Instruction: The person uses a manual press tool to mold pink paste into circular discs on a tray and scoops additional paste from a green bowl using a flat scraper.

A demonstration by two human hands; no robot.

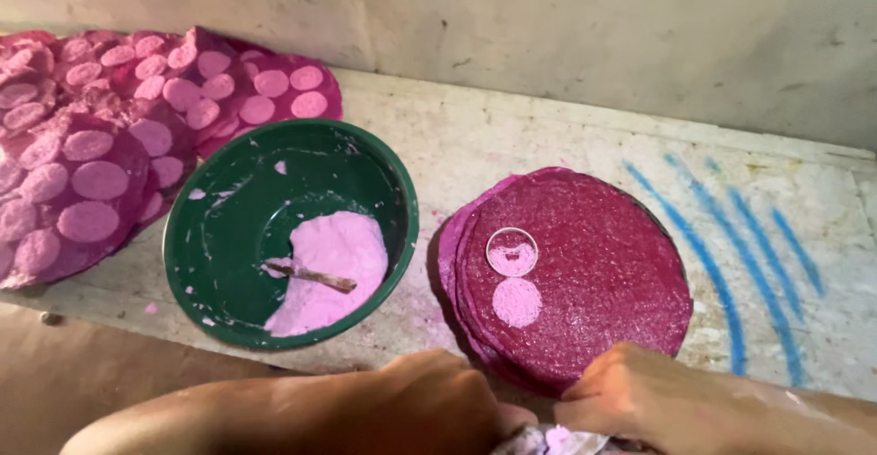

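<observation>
Spotted magenta sheets [100, 144] lying far left, heaped against wall. Green bowl [290, 232] sitting next, holding pink paste [331, 268] and small stick [312, 277]. Left hand [429, 400] curling closed at bottom edge, right hand [639, 391] beside it; both gripping pale cloth [557, 441], mostly cut off. Red disc stack [575, 277] just above hands, bearing ring [512, 251] and pink dot [517, 301]. Blue streaks [731, 254] marking worn stone slab [475, 135].
</observation>
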